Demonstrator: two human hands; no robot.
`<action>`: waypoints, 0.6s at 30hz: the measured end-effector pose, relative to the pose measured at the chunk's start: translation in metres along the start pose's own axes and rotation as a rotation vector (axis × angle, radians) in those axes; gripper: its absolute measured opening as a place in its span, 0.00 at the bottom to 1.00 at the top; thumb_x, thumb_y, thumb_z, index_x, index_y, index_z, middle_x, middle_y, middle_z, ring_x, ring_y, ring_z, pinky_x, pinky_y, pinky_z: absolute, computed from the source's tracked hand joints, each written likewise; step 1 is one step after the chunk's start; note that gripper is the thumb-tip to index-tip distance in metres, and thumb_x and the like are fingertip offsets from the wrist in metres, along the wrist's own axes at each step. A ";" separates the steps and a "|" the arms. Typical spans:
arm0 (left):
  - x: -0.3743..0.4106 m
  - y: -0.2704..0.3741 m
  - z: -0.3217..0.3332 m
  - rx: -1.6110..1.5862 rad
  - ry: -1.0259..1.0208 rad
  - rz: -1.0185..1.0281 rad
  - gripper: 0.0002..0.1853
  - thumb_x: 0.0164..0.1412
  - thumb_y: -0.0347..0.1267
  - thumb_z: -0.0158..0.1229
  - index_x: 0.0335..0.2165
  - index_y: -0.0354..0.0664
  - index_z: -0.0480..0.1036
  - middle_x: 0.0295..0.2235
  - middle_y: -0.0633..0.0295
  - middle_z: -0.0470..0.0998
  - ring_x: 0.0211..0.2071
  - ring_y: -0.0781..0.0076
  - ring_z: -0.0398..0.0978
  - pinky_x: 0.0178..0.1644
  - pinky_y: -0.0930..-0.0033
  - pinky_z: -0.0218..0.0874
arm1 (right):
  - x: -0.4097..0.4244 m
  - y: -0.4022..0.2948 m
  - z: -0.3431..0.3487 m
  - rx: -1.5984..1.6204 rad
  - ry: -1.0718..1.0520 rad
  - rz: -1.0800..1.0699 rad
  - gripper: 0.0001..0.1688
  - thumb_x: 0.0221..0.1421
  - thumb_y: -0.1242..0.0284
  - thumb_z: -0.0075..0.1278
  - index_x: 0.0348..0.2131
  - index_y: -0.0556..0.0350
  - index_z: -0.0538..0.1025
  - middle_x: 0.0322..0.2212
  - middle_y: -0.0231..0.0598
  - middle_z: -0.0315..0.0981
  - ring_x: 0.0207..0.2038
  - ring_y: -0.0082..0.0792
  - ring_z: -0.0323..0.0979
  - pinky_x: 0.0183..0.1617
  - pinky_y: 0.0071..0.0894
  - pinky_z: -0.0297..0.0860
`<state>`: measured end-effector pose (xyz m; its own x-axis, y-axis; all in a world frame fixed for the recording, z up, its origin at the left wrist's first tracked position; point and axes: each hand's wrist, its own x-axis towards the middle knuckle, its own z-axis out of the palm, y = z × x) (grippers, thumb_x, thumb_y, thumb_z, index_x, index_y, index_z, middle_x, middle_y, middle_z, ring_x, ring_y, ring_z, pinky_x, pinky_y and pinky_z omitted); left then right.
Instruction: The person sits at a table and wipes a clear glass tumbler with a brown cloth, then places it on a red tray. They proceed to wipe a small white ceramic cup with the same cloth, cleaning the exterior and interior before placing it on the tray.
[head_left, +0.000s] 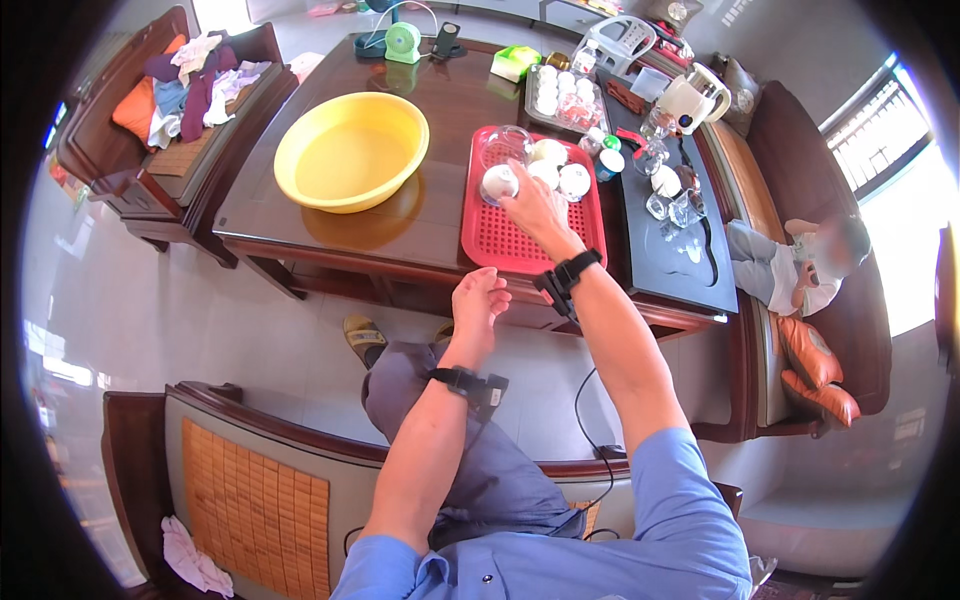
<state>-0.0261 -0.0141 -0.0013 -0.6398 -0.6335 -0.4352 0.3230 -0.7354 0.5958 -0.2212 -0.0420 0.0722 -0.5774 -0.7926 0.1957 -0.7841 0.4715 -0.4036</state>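
Observation:
My right hand (541, 208) reaches over the red perforated plastic tray (480, 244), its thumb and fingers around a white cup (498, 181) at the tray's left side. Behind that cup sits a clear round glass vessel (507, 141). To its right stand more white cups, one at the back (550, 152), one in the middle (546, 175) and one at the right (575, 182). My left hand (478, 304) hangs in front of the table edge, loosely curled and holding nothing. Each wrist wears a black strap with a small device.
A yellow plastic basin (352, 154) stands left on the wooden table (442, 90). Behind the tray is a clear box of white cups (564, 97). Glassware (679, 210) and an electric kettle (691, 101) stand on the black tea tray (652, 255). A person (810, 262) sits on the right sofa.

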 end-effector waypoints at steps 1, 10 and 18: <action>0.000 0.000 0.000 -0.007 -0.017 0.006 0.09 0.68 0.31 0.60 0.45 0.42 0.74 0.33 0.63 0.80 0.28 0.72 0.78 0.34 0.71 0.69 | 0.006 -0.004 0.003 -0.003 -0.001 0.000 0.39 0.56 0.63 0.56 0.66 0.45 0.67 0.49 0.62 0.77 0.50 0.65 0.76 0.53 0.62 0.71; -0.007 0.008 -0.004 0.012 0.001 -0.001 0.10 0.68 0.33 0.61 0.44 0.43 0.74 0.32 0.64 0.80 0.29 0.74 0.78 0.35 0.71 0.68 | -0.006 -0.010 0.005 -0.222 -0.020 0.019 0.29 0.50 0.59 0.60 0.48 0.55 0.74 0.40 0.64 0.79 0.44 0.64 0.79 0.47 0.63 0.73; -0.021 0.008 -0.007 0.337 -0.007 0.174 0.11 0.69 0.33 0.59 0.46 0.40 0.74 0.34 0.63 0.80 0.30 0.76 0.77 0.33 0.74 0.67 | -0.015 -0.006 0.012 -0.057 -0.001 0.082 0.34 0.49 0.58 0.62 0.51 0.59 0.73 0.42 0.61 0.80 0.44 0.63 0.80 0.49 0.60 0.73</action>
<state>-0.0047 -0.0086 0.0078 -0.6004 -0.7397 -0.3040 0.1805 -0.4957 0.8495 -0.2050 -0.0380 0.0607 -0.6401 -0.7508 0.1631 -0.7457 0.5562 -0.3668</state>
